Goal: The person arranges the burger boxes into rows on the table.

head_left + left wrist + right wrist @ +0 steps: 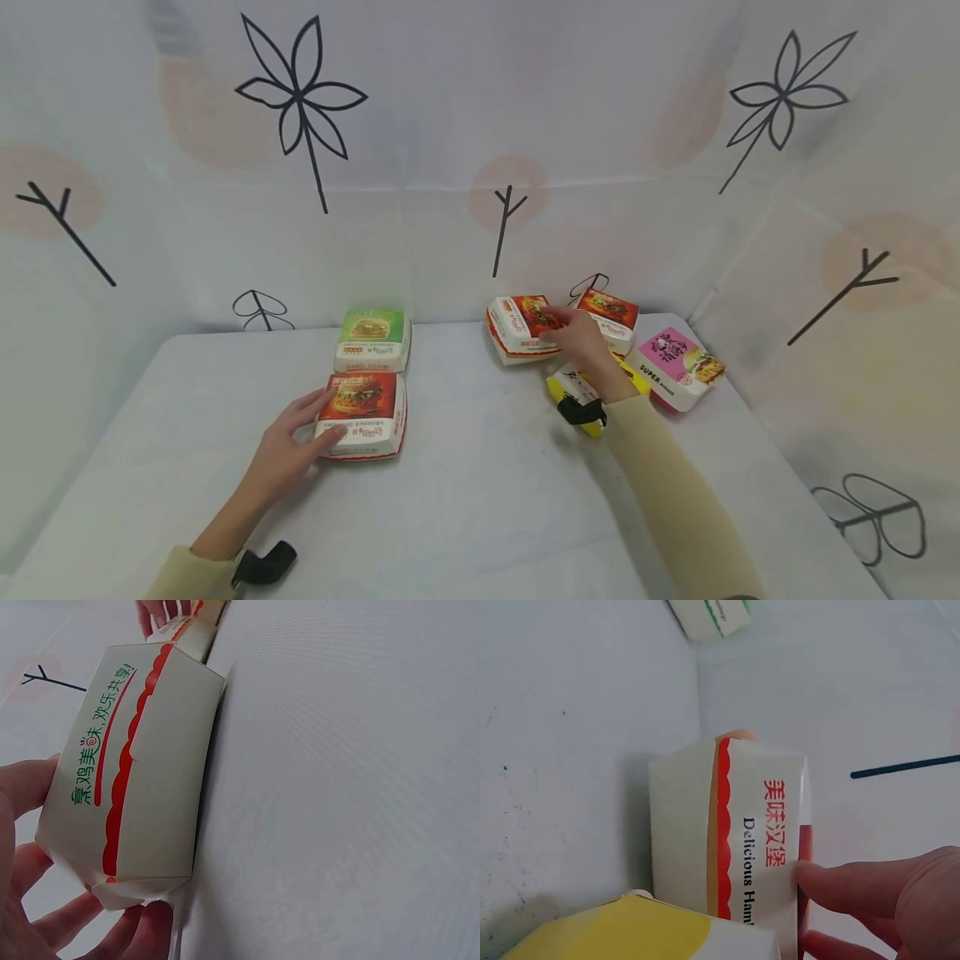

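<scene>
My left hand (281, 458) holds a red-and-white burger box (363, 408) on the left half of the table. In the left wrist view, its thumb and fingers curl round one end of that box (142, 772). Farther back, near the middle, my right hand (585, 337) grips another red-and-white burger box (513, 325). The right wrist view shows the thumb on the upper edge of this box (682, 825) and a fingertip at its far side. Directly behind the left box sits a green-and-white burger box (372, 333).
Partly under my right wrist lies a yellow burger box (566, 385). A further red-and-white box (618, 315) is behind it, and a pink burger box (671, 367) lies to the right. White patterned cloth (420, 233) hangs along the back of the white table (472, 508).
</scene>
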Action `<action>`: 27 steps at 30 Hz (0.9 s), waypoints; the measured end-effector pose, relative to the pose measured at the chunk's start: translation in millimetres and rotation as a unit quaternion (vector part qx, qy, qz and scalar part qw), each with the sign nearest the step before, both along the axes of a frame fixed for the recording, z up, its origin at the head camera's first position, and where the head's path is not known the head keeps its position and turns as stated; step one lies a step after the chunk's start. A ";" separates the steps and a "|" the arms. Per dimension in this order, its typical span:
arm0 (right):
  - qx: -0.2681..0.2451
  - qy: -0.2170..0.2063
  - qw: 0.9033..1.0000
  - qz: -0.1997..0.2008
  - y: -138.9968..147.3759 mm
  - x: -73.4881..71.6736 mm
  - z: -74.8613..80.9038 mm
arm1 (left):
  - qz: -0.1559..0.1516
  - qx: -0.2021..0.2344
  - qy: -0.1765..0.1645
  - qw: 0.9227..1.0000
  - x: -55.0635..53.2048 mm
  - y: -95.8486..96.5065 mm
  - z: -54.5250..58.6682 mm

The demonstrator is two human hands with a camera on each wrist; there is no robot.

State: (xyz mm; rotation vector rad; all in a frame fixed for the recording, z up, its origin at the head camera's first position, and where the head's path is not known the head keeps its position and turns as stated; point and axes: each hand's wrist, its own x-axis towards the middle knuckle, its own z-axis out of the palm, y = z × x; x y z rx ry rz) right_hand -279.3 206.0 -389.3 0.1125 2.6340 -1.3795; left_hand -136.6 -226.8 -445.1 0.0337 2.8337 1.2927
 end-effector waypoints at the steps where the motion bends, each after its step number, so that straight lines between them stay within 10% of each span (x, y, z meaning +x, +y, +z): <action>1: 0.007 0.000 1.000 0.000 -1.1 -0.1 -0.7 | 0.000 -0.001 0.000 1.000 -0.1 -0.1 -0.3; 27: 0.021 0.021 0.999 -0.015 -21.2 -0.4 -10.0 | -0.002 -0.017 0.013 1.000 0.4 -0.9 0.0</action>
